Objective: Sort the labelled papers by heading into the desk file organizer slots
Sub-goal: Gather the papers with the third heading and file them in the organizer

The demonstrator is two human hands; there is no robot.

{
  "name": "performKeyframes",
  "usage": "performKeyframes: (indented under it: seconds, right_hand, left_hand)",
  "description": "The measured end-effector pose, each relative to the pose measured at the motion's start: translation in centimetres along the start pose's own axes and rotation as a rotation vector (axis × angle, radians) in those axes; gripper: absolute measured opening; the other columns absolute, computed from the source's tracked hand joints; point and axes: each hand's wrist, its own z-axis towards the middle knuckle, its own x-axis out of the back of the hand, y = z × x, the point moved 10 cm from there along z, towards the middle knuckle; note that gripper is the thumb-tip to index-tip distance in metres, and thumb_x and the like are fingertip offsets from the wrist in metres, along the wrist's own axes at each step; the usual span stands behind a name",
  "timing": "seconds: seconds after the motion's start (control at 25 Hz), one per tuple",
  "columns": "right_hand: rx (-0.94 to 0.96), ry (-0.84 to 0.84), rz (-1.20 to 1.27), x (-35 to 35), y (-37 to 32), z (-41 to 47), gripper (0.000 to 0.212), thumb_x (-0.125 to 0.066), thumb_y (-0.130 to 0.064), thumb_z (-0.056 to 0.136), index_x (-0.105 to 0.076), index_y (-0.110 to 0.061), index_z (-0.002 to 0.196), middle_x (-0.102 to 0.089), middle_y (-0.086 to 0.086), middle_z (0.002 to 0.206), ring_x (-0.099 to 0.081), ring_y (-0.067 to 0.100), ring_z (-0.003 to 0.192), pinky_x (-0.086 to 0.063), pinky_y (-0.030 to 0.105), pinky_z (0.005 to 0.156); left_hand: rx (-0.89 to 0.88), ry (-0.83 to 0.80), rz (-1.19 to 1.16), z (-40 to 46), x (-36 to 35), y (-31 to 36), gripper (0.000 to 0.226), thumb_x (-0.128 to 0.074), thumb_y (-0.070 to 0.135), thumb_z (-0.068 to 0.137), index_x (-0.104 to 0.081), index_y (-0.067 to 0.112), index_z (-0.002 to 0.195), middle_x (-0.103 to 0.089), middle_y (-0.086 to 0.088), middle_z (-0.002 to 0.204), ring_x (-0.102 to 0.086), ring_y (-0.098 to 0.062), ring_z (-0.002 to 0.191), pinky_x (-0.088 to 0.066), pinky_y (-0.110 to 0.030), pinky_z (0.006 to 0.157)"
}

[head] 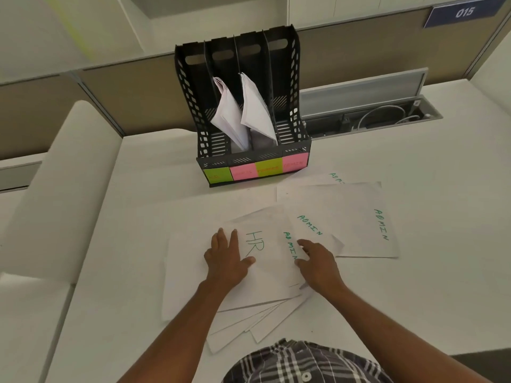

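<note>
Near the front edge of the white counter [414,299], the left hand [225,261] lies flat, fingers straight, on the white sheet headed HR [257,250] atop a fanned paper stack. The right hand [318,265] rests beside it, fingers loosely bent on a sheet headed ADMIN [290,246]. More ADMIN sheets [359,222] spread rightward. Toward the back edge stands the black four-slot plastic file organizer [243,111], papers in its two middle slots.

Single head-worn view looks steeply down, close over the desk [414,299].
</note>
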Motion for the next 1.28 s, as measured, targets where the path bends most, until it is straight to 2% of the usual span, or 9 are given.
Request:
performKeyframes:
  seconds: [0.24,0.52,0.64,0.72,0.8,0.88,0.96,1.08,1.28]
  right_hand:
    - [0.043,0.143,0.099,2.8,-1.2,1.9,0.026,-0.070,-0.005,0.088,-0.071,-0.007,0.115,-0.066,0.014,0.122,-0.061,0.022,0.106,-0.040,0.019,0.083]
    - [0.264,0.178,0.053,9.6,-6.2,6.3,0.021,-0.069,0.003,0.086,-0.079,-0.009,0.099,-0.072,0.010,0.111,-0.061,0.017,0.094,-0.037,-0.007,0.066]
    - [0.289,0.137,0.068,10.4,-7.9,8.0,0.014,-0.071,-0.003,0.088,-0.077,-0.013,0.095,-0.072,0.007,0.110,-0.065,0.022,0.099,-0.041,0.000,0.070]
    - [0.279,0.148,0.053,10.2,-8.0,8.3,0.017,-0.069,-0.007,0.091,-0.075,-0.013,0.107,-0.069,0.007,0.120,-0.063,0.022,0.108,-0.048,0.011,0.083]
    - [0.277,0.289,0.007,10.7,-7.1,7.3,0.031,-0.069,-0.012,0.092,-0.067,-0.010,0.124,-0.064,0.009,0.131,-0.058,0.025,0.120,-0.047,0.032,0.103]
    - [0.216,0.426,0.040,10.6,-4.8,5.6,0.038,-0.069,-0.015,0.092,-0.063,-0.008,0.129,-0.063,0.012,0.131,-0.058,0.030,0.121,-0.044,0.042,0.106]
    - [0.104,0.381,0.051,8.3,-2.0,4.1,0.042,-0.070,-0.022,0.091,-0.061,-0.010,0.131,-0.065,0.012,0.126,-0.062,0.030,0.113,-0.046,0.035,0.099]
    - [-0.020,0.191,0.103,4.1,1.2,3.0,0.046,-0.071,-0.028,0.089,-0.058,-0.015,0.132,-0.066,0.005,0.119,-0.063,0.024,0.102,-0.044,0.027,0.085]
    - [0.034,0.293,0.379,5.4,0.1,1.9,0.020,-0.070,-0.015,0.089,-0.066,-0.030,0.103,-0.073,-0.007,0.095,-0.064,0.007,0.077,-0.043,0.009,0.061]
  left_hand:
    - [-0.013,-0.003,-0.006,1.4,1.2,-0.4,0.094,-0.049,0.070,0.087,-0.008,0.021,0.157,-0.005,-0.014,0.166,-0.005,-0.034,0.151,-0.022,-0.055,0.113]
    - [-0.074,0.135,-0.118,3.6,5.0,-0.9,0.072,-0.061,0.058,0.086,-0.038,0.025,0.145,-0.061,-0.001,0.126,-0.052,-0.027,0.122,-0.038,-0.047,0.102]
    - [-0.082,0.113,-0.387,4.1,5.0,-0.6,0.023,-0.064,0.042,0.091,-0.062,0.021,0.100,-0.060,0.002,0.081,-0.057,-0.019,0.080,-0.045,-0.037,0.079]
    - [-0.099,0.084,-0.566,4.0,4.7,-0.2,0.036,-0.064,0.032,0.093,-0.045,0.017,0.066,-0.045,0.003,0.062,-0.042,-0.015,0.059,-0.035,-0.030,0.060]
    - [-0.024,0.071,-0.725,3.8,4.3,-1.0,0.038,-0.064,0.026,0.093,-0.048,0.010,0.063,-0.048,0.000,0.061,-0.044,-0.017,0.059,-0.034,-0.029,0.057]
    - [0.069,0.081,-0.890,3.3,3.6,-2.2,0.029,-0.067,0.023,0.091,-0.060,0.004,0.070,-0.059,-0.007,0.065,-0.052,-0.021,0.064,-0.043,-0.033,0.060]
    - [0.138,0.104,-1.054,2.7,2.9,-3.1,0.021,-0.069,0.019,0.090,-0.067,0.001,0.078,-0.069,-0.016,0.075,-0.058,-0.022,0.069,-0.054,-0.040,0.066]
    - [0.177,0.101,-1.251,1.8,1.6,-3.4,0.010,-0.070,0.011,0.089,-0.072,0.002,0.085,-0.074,-0.006,0.079,-0.063,-0.019,0.074,-0.054,-0.035,0.074]
    - [0.285,0.101,-1.401,1.2,0.1,-4.4,0.012,-0.066,0.011,0.093,-0.074,0.006,0.085,-0.069,-0.008,0.086,-0.059,-0.020,0.081,-0.050,-0.034,0.081]
